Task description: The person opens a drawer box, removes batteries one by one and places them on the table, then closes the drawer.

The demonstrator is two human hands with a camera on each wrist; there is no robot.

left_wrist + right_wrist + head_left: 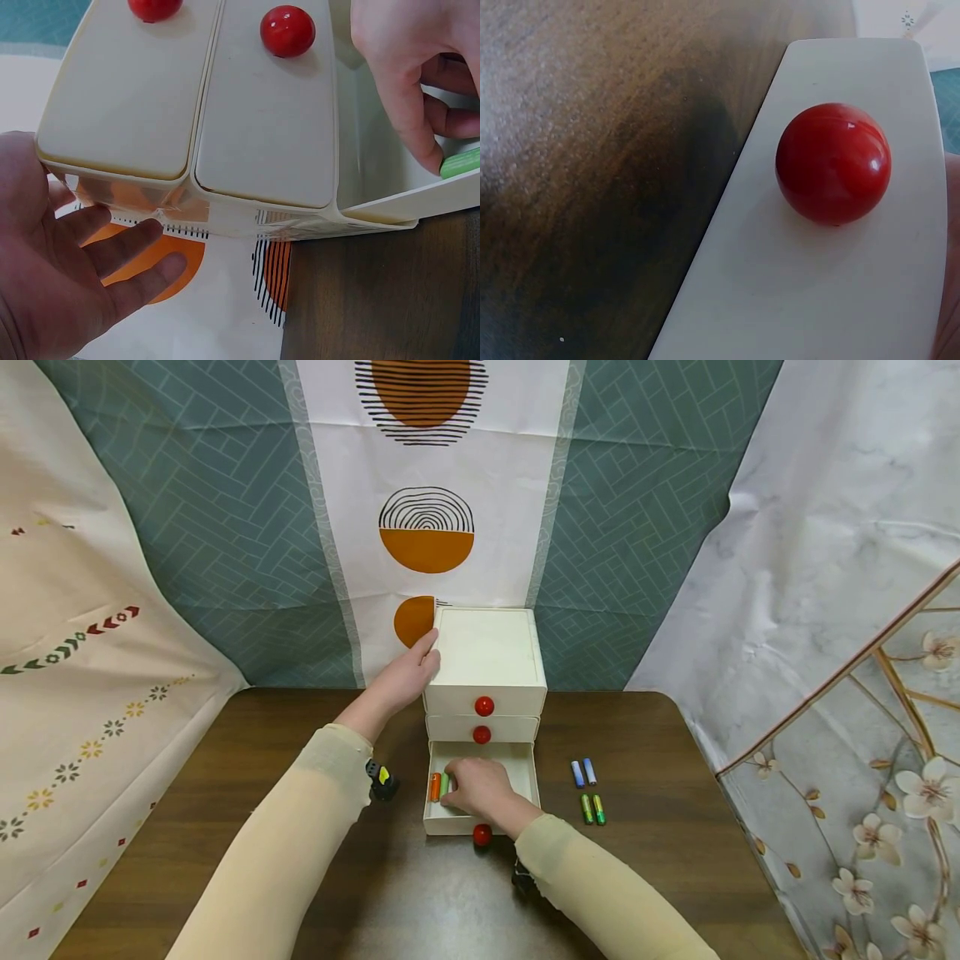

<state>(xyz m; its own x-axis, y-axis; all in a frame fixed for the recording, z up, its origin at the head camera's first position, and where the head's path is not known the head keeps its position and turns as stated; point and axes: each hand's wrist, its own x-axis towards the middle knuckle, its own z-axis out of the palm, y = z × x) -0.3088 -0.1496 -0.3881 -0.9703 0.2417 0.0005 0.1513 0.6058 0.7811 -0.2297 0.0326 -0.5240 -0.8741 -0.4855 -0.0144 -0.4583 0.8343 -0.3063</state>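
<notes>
A white drawer unit (487, 647) has its bottom drawer (521, 768) pulled out. My left hand (408, 672) rests against the unit's upper left side; in the left wrist view its fingers (135, 255) are spread loosely with nothing held. My right hand (480, 785) reaches into the drawer with curled fingers, pinching a light green battery (445, 784) near the left wall. Its fingertip meets the battery's end in the left wrist view, where the hand hides part of it. An orange battery (435, 787) lies beside it. The right wrist view shows mostly the drawer's red knob (834, 163).
Two blue-and-white batteries (588, 771) and two green-and-gold batteries (599, 810) lie on the brown wooden table (660, 860), right of the unit. Two upper drawers with red knobs (483, 706) are closed. A patterned cloth (630, 510) hangs behind.
</notes>
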